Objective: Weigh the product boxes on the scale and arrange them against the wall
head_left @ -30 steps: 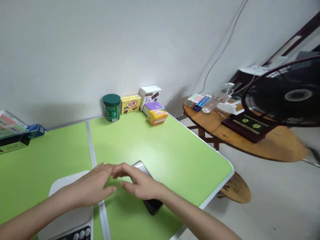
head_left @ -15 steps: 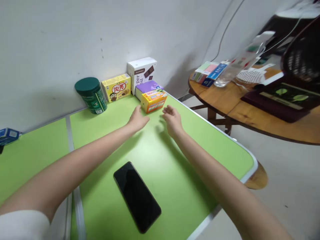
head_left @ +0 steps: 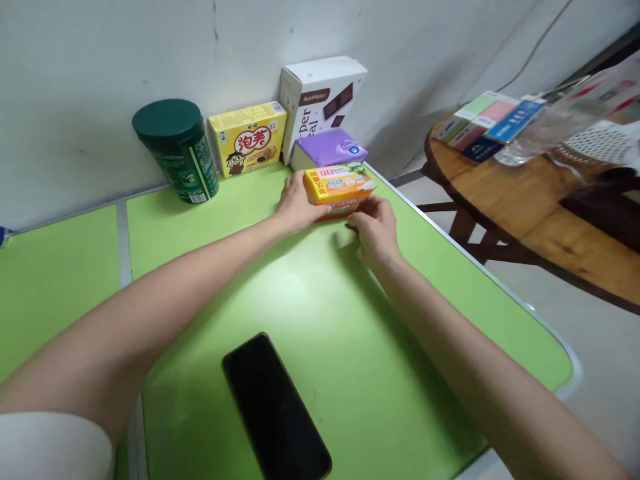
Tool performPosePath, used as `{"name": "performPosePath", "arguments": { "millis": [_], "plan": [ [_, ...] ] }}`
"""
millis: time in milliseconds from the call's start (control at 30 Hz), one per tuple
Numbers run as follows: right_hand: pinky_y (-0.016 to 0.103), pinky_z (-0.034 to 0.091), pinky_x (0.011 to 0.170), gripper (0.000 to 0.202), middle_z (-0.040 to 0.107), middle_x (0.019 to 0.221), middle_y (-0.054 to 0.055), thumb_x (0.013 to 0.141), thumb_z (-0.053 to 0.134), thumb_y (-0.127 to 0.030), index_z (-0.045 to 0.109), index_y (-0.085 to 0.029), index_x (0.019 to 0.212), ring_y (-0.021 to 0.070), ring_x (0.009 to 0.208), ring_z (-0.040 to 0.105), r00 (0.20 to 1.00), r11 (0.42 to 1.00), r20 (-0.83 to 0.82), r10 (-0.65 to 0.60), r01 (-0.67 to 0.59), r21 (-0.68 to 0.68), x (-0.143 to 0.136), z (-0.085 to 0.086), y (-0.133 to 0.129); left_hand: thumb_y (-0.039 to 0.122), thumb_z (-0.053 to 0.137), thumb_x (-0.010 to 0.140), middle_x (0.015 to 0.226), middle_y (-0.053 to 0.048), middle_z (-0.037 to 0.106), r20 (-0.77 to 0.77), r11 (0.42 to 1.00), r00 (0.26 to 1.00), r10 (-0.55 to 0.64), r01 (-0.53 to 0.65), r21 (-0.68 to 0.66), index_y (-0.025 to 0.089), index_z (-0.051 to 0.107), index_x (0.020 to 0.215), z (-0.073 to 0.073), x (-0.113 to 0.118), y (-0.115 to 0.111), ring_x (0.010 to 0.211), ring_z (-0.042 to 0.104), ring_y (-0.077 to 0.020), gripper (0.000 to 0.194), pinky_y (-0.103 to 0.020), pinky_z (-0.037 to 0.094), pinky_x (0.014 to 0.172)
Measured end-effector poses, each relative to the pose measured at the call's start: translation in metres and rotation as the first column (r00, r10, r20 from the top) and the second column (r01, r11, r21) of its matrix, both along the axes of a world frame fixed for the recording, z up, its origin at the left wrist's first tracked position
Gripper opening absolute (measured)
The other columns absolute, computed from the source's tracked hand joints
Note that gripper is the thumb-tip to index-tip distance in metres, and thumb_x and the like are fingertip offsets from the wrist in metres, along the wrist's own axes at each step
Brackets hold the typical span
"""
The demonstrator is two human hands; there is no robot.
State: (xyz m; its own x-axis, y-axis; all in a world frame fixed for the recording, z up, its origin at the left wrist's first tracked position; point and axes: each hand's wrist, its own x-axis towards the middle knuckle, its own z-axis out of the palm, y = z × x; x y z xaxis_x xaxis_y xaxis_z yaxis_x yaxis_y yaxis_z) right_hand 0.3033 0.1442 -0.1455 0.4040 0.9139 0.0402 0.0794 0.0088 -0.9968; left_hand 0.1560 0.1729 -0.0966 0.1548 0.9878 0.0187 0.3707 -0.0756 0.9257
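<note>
At the far end of the green table lies an orange and yellow soap pack (head_left: 341,183) with printed lettering. My left hand (head_left: 296,202) is closed on its left end, thumb along the front. Fingers of my right hand (head_left: 376,227) curl around its lower right corner. Right behind the pack is a purple tissue pack (head_left: 333,147), and a white box (head_left: 320,90) with a chocolate-bar picture stands upright against the wall. To the left are a yellow snack box (head_left: 249,141) and a green canister (head_left: 176,150) with a dark lid. A black phone (head_left: 277,407) lies nearer me.
The green table (head_left: 240,280) has a pale metal edge and a seam on the left. Beyond its right edge is a wooden table (head_left: 525,200) holding several coloured boxes (head_left: 493,123), a clear plastic bottle (head_left: 530,137) and a white perforated item (head_left: 600,143). The wall (head_left: 100,53) borders the far side.
Both my hands have reached forward and closed on the soap pack, from open beside it. The view has moved closer to the far end of the table.
</note>
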Motion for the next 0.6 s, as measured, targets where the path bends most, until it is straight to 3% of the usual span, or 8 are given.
{"name": "performPosePath", "arguments": {
  "millis": [100, 200, 267, 367, 433, 500, 600],
  "plan": [
    [0.039, 0.049, 0.086, 0.036, 0.058, 0.096, 0.004, 0.056, 0.054, -0.014, 0.045, -0.021, 0.090, 0.0204, 0.096, 0.058, 0.996, 0.997, 0.039, 0.075, -0.074, -0.028, -0.010, 0.006, -0.032, 0.020, 0.082, 0.050, 0.124, -0.016, 0.052, -0.004, 0.996, 0.997, -0.075, 0.075, -0.053, 0.016, 0.038, 0.111, 0.003, -0.026, -0.023, 0.117, 0.051, -0.0288, 0.075, -0.044, 0.040, 0.098],
    [0.042, 0.049, 0.088, 0.044, 0.057, 0.103, 0.007, 0.063, 0.061, -0.023, 0.046, -0.020, 0.104, 0.0230, 0.100, 0.057, 0.960, 0.965, 0.129, 0.250, -0.237, -0.109, -0.021, 0.020, -0.061, 0.029, 0.083, 0.051, 0.116, -0.014, 0.058, -0.008, 0.984, 0.987, -0.161, 0.160, -0.083, 0.018, 0.037, 0.106, 0.007, -0.062, -0.052, 0.109, 0.057, -0.0274, 0.072, -0.045, 0.045, 0.092],
    [0.042, 0.051, 0.083, 0.067, 0.057, 0.103, 0.009, 0.065, 0.066, -0.031, 0.039, -0.017, 0.124, 0.0243, 0.096, 0.058, 0.874, 0.881, 0.170, 0.456, -0.416, -0.224, -0.028, 0.034, -0.074, 0.031, 0.083, 0.053, 0.115, -0.015, 0.059, -0.022, 0.979, 0.982, -0.185, 0.183, -0.090, 0.018, 0.038, 0.104, 0.009, -0.089, -0.075, 0.109, 0.057, -0.0276, 0.069, -0.045, 0.047, 0.090],
    [0.039, 0.051, 0.075, 0.089, 0.059, 0.093, 0.007, 0.067, 0.067, -0.035, 0.022, -0.014, 0.141, 0.0234, 0.084, 0.061, 0.639, 0.651, 0.172, 0.749, -0.665, -0.367, -0.044, 0.059, -0.091, 0.029, 0.081, 0.056, 0.118, -0.014, 0.057, -0.031, 0.975, 0.978, -0.206, 0.203, -0.092, 0.018, 0.041, 0.105, 0.018, -0.131, -0.114, 0.112, 0.056, -0.0278, 0.064, -0.045, 0.050, 0.088],
    [0.038, 0.050, 0.074, 0.085, 0.060, 0.089, 0.006, 0.068, 0.067, -0.036, 0.027, -0.013, 0.139, 0.0227, 0.082, 0.061, 0.502, 0.557, 0.242, 0.831, -0.734, -0.388, -0.063, 0.077, -0.104, 0.028, 0.080, 0.058, 0.119, -0.013, 0.056, -0.059, 0.976, 0.977, -0.205, 0.200, -0.083, 0.019, 0.044, 0.105, 0.031, -0.158, -0.143, 0.116, 0.053, -0.0279, 0.060, -0.045, 0.051, 0.088],
    [0.036, 0.050, 0.073, 0.076, 0.061, 0.088, 0.006, 0.067, 0.068, -0.038, 0.036, -0.013, 0.132, 0.0224, 0.081, 0.060, 0.427, 0.534, 0.333, 0.841, -0.757, -0.376, -0.088, 0.095, -0.120, 0.025, 0.078, 0.060, 0.121, -0.012, 0.055, -0.088, 0.980, 0.979, -0.186, 0.178, -0.093, 0.019, 0.044, 0.107, 0.050, -0.184, -0.173, 0.117, 0.052, -0.0270, 0.058, -0.044, 0.052, 0.087],
    [0.033, 0.049, 0.070, 0.069, 0.062, 0.088, 0.006, 0.067, 0.068, -0.037, 0.040, -0.014, 0.126, 0.0219, 0.081, 0.060, 0.389, 0.522, 0.393, 0.833, -0.787, -0.329, -0.131, 0.120, -0.149, 0.022, 0.075, 0.063, 0.124, -0.011, 0.053, -0.112, 0.985, 0.984, -0.135, 0.121, -0.122, 0.021, 0.042, 0.112, 0.081, -0.223, -0.216, 0.114, 0.054, -0.0244, 0.059, -0.041, 0.054, 0.086]
  ]
}}
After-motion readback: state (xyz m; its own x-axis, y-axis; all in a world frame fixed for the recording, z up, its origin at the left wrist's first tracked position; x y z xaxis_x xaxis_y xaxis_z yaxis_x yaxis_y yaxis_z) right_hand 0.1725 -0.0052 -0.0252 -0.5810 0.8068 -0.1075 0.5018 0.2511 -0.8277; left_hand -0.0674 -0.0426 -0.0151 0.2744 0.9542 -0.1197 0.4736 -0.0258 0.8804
